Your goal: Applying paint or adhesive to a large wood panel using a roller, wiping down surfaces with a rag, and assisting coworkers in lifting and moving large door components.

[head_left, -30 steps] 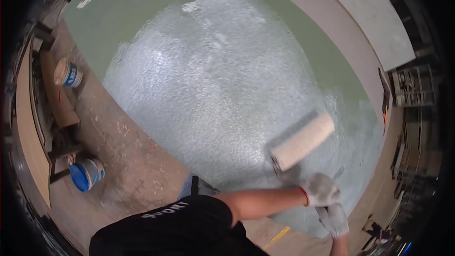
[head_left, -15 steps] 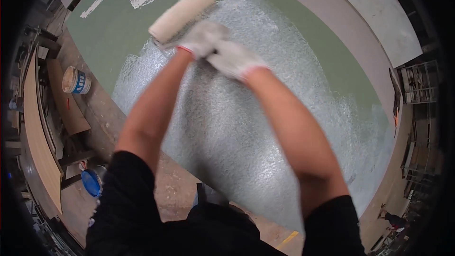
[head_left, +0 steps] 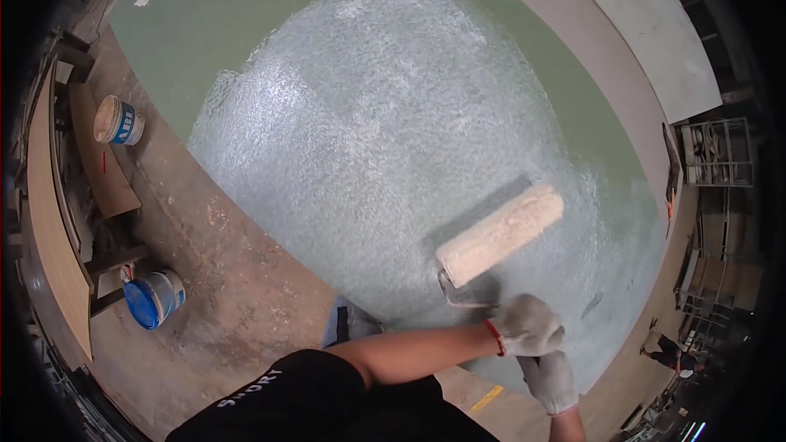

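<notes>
A paint roller point(head_left: 501, 233) with a long cream fleece sleeve rests against the large green board point(head_left: 585, 86), on a wide patch of wet whitish coating point(head_left: 368, 123). Its bent wire frame runs down to my gloved hands at the lower right. My left hand point(head_left: 528, 326), in a white knit glove with a red cuff, is closed round the handle nearest the frame. Just below it my right hand point(head_left: 550, 378), gloved too, grips the same handle. Most of the handle is hidden inside the gloves. Bare green shows along the board's upper left and right.
An open bucket point(head_left: 120, 121) with a blue label and a blue-lidded bucket point(head_left: 154, 299) stand on the stained floor at left. Curved wooden panels point(head_left: 57, 221) lean beyond them. A pale sheet point(head_left: 651, 29) lies at upper right, metal racks point(head_left: 717, 153) below it. Another person point(head_left: 673, 358) is far right.
The roller and both my hands have swung from the upper left of the coated patch down to its lower right. My view has shifted slightly. Both hands keep their grip.
</notes>
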The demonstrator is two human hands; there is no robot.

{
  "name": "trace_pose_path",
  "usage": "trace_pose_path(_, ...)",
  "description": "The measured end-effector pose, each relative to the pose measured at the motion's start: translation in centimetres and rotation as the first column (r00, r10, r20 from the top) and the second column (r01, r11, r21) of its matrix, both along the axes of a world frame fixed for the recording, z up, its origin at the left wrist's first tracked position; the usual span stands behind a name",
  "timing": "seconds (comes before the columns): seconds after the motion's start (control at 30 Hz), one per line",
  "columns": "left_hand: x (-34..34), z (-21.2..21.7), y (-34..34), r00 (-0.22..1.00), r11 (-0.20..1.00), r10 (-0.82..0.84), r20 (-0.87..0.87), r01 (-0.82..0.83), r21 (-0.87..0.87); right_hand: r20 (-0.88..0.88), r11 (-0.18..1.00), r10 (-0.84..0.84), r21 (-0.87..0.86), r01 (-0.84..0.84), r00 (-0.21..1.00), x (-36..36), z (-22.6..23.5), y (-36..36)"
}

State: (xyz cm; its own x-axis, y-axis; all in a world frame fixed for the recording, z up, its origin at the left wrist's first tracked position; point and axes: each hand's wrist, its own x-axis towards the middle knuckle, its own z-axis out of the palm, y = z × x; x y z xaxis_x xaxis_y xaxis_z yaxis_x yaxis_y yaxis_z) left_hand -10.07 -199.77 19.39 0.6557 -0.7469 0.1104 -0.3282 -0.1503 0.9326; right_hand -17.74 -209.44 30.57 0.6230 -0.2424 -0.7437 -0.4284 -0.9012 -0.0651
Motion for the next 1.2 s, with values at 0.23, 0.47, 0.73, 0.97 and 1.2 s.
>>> trace_pose_path(0.23,21.3,-4.1,13.0,0.869,0.957,-0.010,0.494,-0.135,0.256,0.506,0.850,0.233,0.308,-0.427,0.830,20.5,-7.4,8.7)
trace_pose_path(0.47,37.5,-5.7,27.8,0.832,0.869,0.358,0.423,-0.463,0.175,0.598,0.882,0.103,0.314,-0.350,0.795,35.4,-8.6,22.1)
trace_pose_path(0.73,11.6,-4.7,6.6,0.887,0.897,-0.007,0.461,-0.198,0.395,0.530,0.948,0.013,0.263,-0.179,0.848,8.0,-8.5,4.4)
trace_pose_path(0.97,-15.8,1.4,-4.2,0.874,0.894,-0.444,0.196,0.418,0.163,0.426,0.975,-0.220,0.108,0.192,0.878,-23.7,-4.1,-1.5)
trace_pose_path(1.2,-11.6,-1.4,-5.8,0.851,0.864,-0.504,0.151,0.492,0.108,0.509,0.963,-0.268,0.115,0.244,0.818,-20.3,-6.4,-1.5)
